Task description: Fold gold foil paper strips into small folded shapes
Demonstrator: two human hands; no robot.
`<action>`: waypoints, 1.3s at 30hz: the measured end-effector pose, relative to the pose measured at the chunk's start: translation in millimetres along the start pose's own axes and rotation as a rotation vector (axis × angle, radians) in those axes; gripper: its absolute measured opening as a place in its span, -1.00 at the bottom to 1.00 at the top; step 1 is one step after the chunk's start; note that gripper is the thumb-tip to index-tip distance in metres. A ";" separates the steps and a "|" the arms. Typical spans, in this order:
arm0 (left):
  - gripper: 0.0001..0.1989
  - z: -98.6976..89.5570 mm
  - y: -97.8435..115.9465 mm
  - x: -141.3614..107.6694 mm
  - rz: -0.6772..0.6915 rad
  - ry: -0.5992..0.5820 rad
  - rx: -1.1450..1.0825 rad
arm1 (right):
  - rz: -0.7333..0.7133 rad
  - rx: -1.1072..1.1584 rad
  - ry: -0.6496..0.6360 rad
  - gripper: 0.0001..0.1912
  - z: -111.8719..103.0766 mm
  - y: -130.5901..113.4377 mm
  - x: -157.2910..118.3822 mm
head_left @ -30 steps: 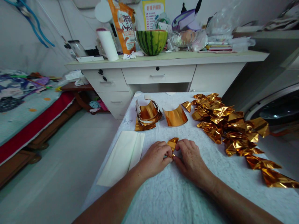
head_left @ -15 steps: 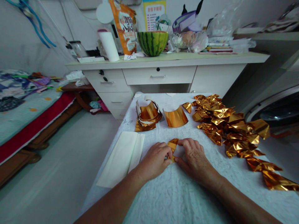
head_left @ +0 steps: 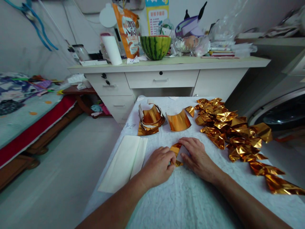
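A small sheet of gold foil paper [head_left: 175,148], partly folded with its pale underside showing, lies on the cloth between my hands. My left hand [head_left: 161,165] is closed on its left edge, the fingers curled and the thumb tucked against them. Across from it, my right hand [head_left: 196,156] lies nearly flat, fingers stretched out and thumb apart, with the fingertips touching the sheet's right side. A curved gold foil sheet [head_left: 179,121] rests beyond them. To its left is a stack of curled gold foil sheets [head_left: 152,117].
Folded gold foil pieces [head_left: 221,121] are heaped along the right of the cloth-covered table [head_left: 190,203]. Folded white paper [head_left: 121,162] lies at the left. Behind stands a white desk [head_left: 164,78] with a watermelon half [head_left: 155,47] on top. A bed [head_left: 28,124] is at the left.
My right hand has lifted its thumb off the foil paper and opened wider. My left hand stays on the left edge, its fingers curled further in. The view has tilted slightly.
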State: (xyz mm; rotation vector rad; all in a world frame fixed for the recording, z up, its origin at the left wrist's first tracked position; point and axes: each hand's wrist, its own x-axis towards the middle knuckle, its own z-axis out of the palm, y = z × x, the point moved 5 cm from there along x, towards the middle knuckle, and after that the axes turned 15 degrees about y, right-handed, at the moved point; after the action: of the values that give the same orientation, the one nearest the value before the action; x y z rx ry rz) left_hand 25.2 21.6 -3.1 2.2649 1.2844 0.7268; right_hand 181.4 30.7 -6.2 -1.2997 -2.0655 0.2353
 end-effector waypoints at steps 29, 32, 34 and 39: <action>-0.89 -5.9 -6.9 0.8 -0.087 0.021 -0.088 | 0.171 0.061 -0.018 -0.85 -7.7 2.4 -0.8; -0.88 -5.6 -7.1 1.0 -0.092 0.018 -0.102 | 0.165 0.059 -0.074 -0.87 -8.7 0.6 -1.0; -0.88 -5.4 -7.2 1.1 -0.086 0.020 -0.105 | 0.160 0.049 -0.096 -0.89 -10.3 0.1 -1.2; -0.86 -5.0 -5.6 2.4 -0.027 0.040 -0.061 | 0.119 0.052 -0.075 -0.87 -14.8 -1.2 -0.7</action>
State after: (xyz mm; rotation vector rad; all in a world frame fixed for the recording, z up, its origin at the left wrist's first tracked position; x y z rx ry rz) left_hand 19.5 27.0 -2.0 2.1911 1.2915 0.7941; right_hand 190.0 26.7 5.2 -1.4028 -2.0322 0.3929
